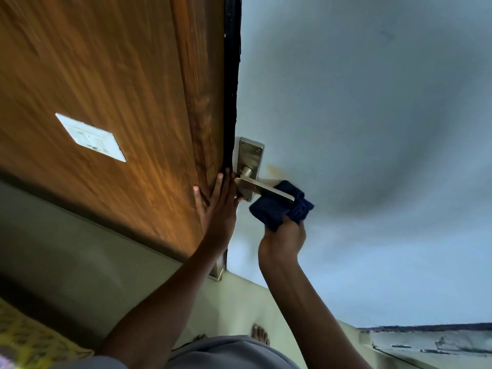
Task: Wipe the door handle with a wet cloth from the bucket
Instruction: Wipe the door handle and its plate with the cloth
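Door handle (262,189): metal lever on pale door, cloth (279,206) bunched in my right grip (283,241) at its 5 o'clock, wiping underway, unfinished; left grip (217,206) flat, empty, at 9 o'clock.

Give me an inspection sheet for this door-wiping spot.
Surface: pale blue door, yellowish stain beside the handle plate.
Job's things: silver metal lever handle on its plate; dark blue cloth bunched under the lever's free end, touching it. Bucket: nothing seen.
Clutter: nothing seen.
Grip: right hand closed on the cloth; left hand open, flat against the wooden frame at the door's edge.
Cables: nothing seen.
Surroundings: white switch plate on the wood; bare feet on a pale floor.
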